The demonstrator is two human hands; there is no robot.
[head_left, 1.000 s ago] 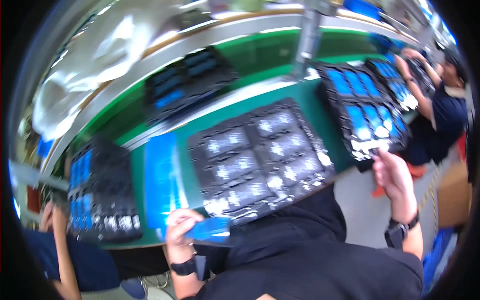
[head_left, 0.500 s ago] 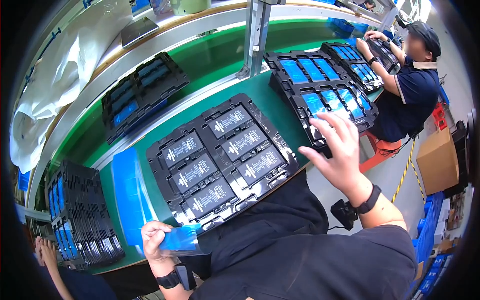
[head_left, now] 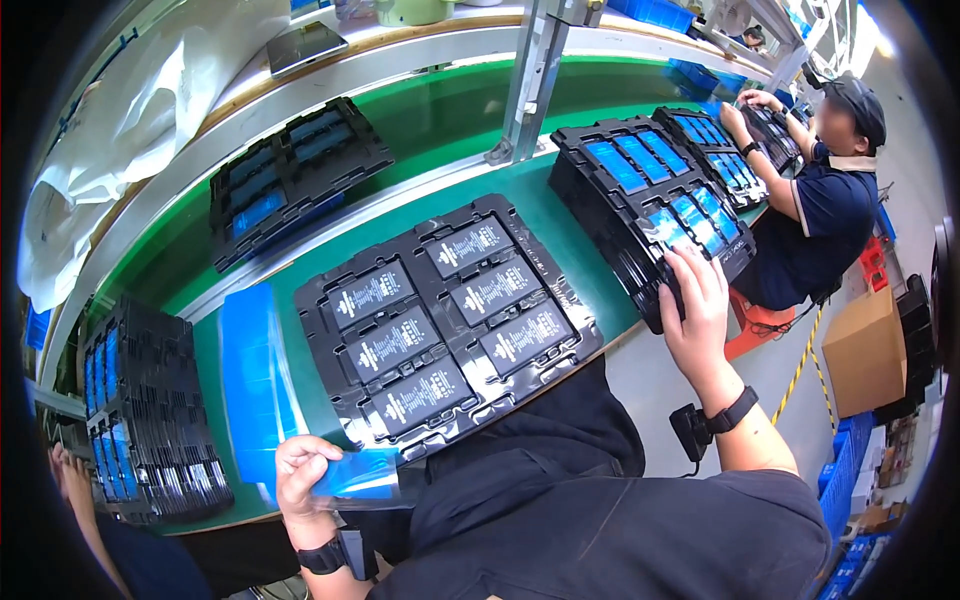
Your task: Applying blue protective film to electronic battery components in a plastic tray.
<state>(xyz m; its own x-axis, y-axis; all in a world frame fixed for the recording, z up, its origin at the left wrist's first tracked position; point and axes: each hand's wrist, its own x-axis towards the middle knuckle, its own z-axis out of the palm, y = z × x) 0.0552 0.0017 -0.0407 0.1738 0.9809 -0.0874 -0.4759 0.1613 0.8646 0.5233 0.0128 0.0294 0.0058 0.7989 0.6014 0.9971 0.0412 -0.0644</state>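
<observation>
My left hand is closed around the edge of a blue clear film strip, low at the near left corner of the middle tray. That black plastic tray holds several black flat battery cells with white print. My right hand lies with its fingers outstretched at the near side of the right-hand tray stack. Its fingertips reach the tray beside a blue-covered cell; whether they grip anything is hidden.
Blue film sheets lie left of the middle tray. A tall stack of black trays stands at far left, another tray behind. A metal post rises at the back. A co-worker works at right; another person's hand shows at left.
My right hand has come down from above onto the near side of the right tray stack. My left hand keeps the film in nearly the same place. The view has shifted slightly.
</observation>
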